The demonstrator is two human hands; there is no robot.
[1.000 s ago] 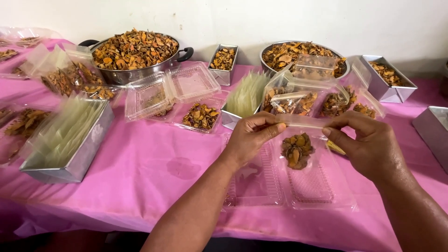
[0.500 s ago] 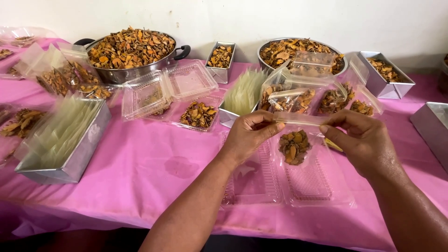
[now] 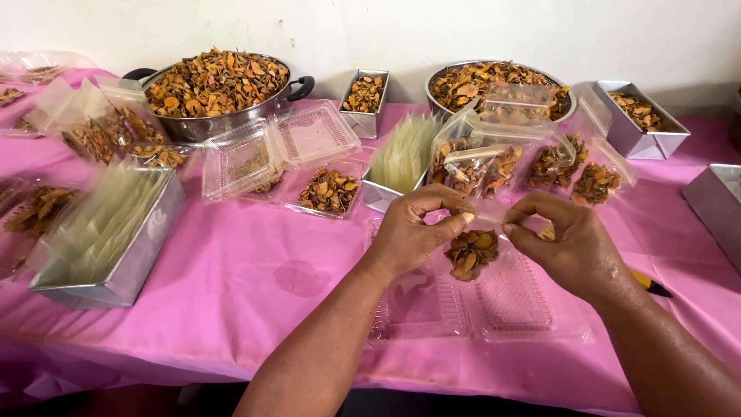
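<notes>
A small clear plastic bag (image 3: 472, 253) with orange-brown dried slices hangs between my two hands. My left hand (image 3: 413, 230) pinches the bag's top edge on its left side. My right hand (image 3: 567, 241) pinches the same edge on the right. Both hold it just above an open clear hinged plastic box (image 3: 478, 309) lying flat on the pink tablecloth (image 3: 255, 278). Behind my hands several filled clear bags (image 3: 540, 162) lean in a row.
Two large metal pots (image 3: 216, 89) of dried slices stand at the back. A metal tin with empty clear bags (image 3: 104, 232) sits at left, another tin (image 3: 401, 166) in the middle. More tins, open plastic boxes (image 3: 278, 150) and a yellow-handled tool (image 3: 644, 282) lie around.
My hands have stayed on the bag's top edge and drawn slightly closer together. The bag of slices hangs in nearly the same place.
</notes>
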